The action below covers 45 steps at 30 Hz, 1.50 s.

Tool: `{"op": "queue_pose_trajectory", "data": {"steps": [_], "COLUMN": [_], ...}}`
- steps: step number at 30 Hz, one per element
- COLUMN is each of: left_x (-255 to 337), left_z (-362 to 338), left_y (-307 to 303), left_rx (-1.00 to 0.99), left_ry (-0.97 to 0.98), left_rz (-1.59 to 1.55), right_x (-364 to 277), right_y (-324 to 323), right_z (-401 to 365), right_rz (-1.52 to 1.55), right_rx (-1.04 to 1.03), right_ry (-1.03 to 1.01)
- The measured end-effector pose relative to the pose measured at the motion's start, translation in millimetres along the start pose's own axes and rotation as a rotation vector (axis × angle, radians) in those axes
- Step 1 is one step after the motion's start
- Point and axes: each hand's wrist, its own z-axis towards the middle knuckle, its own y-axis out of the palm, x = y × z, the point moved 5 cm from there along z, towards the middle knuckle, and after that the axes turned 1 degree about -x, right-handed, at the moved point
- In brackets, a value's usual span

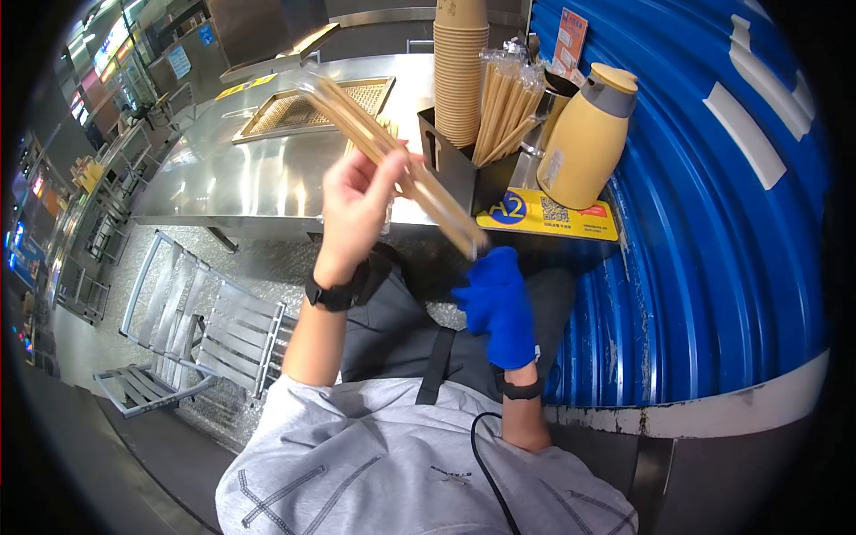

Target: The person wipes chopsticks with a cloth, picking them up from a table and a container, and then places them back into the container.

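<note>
One bundle of paper-sleeved chopsticks point(392, 152), pale tan and too many to count, slants from upper centre down to mid-frame. The left hand point(357, 209), bare, has its fingers clamped on the bundle's middle. The right hand point(495, 303), in a blue glove, meets the bundle's lower end; its grip cannot be told. Just right: one black holder point(455, 174), one cup stack point(460, 71), one yellow jug point(584, 138). The bench point(241, 169) lies open to the left; a blue wall point(713, 223) bounds the right.

The wrapped chopsticks point(353, 119) are motion-blurred, and the cup stack point(460, 76) runs off the top edge.
</note>
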Motion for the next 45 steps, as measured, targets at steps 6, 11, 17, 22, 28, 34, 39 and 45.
{"op": "queue_pose_trajectory", "data": {"steps": [6,11,17,22,28,34,39,45], "left_x": [-72,-103,-118,-121,-112,-112,-109,-114], "left_z": [-58,-79,-117,-120,-121,-139,-137,-134], "left_y": [21,32,44,32,21,51,43,36], "left_rx": [-0.167,-0.041,-0.2,-0.137,-0.084,-0.466,-0.38,-0.223], "left_ry": [-0.388,-0.368,-0.492,-0.446,-0.537,-0.588,-0.644,-0.468], "left_rz": [-0.028,-0.191,-0.19,-0.096,-0.183,-0.162,-0.046,-0.016], "right_x": [-25,-16,-8,-21,-77,-45,-52,-48], "right_y": [39,37,38,45,46,35,24,19], "right_z": [-10,-15,-15,-15,-3,-2,0,5], "right_rz": [-0.307,-0.84,-1.028,-1.003,-0.901,-0.395,-0.76,-0.389], "right_rx": [-0.106,-0.156,-0.166,-0.283,-0.159,0.053,0.264,0.354], "right_ry": [0.043,-0.384,-0.278,-0.42,-0.557,-0.075,-0.425,-0.235]}}
